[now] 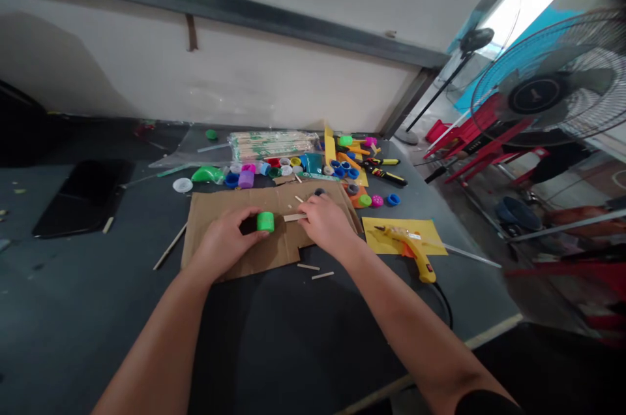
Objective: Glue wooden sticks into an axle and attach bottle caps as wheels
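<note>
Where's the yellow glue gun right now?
In the head view, the glue gun lies right of the person's right hand, partly on the yellow sheet, its handle past the near edge.

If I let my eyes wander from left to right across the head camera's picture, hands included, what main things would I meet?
Flat black slab, round white lid, left hand, bright green cap, pale strip, right hand, yellow glue gun, large fan.
</note>
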`<state>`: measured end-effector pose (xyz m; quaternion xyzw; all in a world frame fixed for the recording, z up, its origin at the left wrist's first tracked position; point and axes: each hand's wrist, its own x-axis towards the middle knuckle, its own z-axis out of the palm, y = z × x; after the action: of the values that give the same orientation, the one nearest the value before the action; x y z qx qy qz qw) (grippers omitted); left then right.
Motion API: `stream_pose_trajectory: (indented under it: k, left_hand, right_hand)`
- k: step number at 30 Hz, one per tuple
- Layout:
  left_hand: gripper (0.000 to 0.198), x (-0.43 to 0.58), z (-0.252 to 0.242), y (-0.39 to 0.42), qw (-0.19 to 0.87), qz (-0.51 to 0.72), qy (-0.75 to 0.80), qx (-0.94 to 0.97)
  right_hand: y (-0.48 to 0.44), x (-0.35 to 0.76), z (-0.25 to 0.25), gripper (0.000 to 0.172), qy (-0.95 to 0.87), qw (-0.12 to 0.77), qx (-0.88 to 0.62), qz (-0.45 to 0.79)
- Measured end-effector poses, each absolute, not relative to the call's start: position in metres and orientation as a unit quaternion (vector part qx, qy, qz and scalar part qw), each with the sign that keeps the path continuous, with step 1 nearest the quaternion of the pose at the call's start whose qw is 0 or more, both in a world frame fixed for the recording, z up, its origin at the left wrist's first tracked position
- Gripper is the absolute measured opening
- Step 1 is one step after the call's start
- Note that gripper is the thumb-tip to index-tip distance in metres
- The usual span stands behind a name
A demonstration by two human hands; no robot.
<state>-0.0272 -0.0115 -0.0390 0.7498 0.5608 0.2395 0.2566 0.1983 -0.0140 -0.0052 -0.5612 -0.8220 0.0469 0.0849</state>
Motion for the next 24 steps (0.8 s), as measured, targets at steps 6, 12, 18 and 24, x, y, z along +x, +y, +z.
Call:
stream_pose_trajectory:
  k: [6,12,18,24]
  left_hand:
    - [0.040,-0.025,-0.036,-0.014,0.243,0.233,0.562,0.755]
    - [0.042,-0.023,-0.035,-0.014,0.234,0.222,0.562,0.762]
    - [0.044,-0.023,-0.035,-0.014,0.225,0.217,0.562,0.766]
    - [0.043,-0.023,-0.035,-0.015,0.226,0.215,0.562,0.766]
  right_hand:
    - [-0.016,0.205,-0.013,0.008,-0.827,0.156,-0.538,0.052]
    - [-0.012,0.207,-0.023,0.017,-0.846,0.274,-0.445,0.109]
    - [-0.010,0.207,-0.025,0.019,-0.803,0.328,-0.461,0.187]
    - [-0.012,0.206,-0.024,0.020,-0.724,0.348,-0.495,0.331]
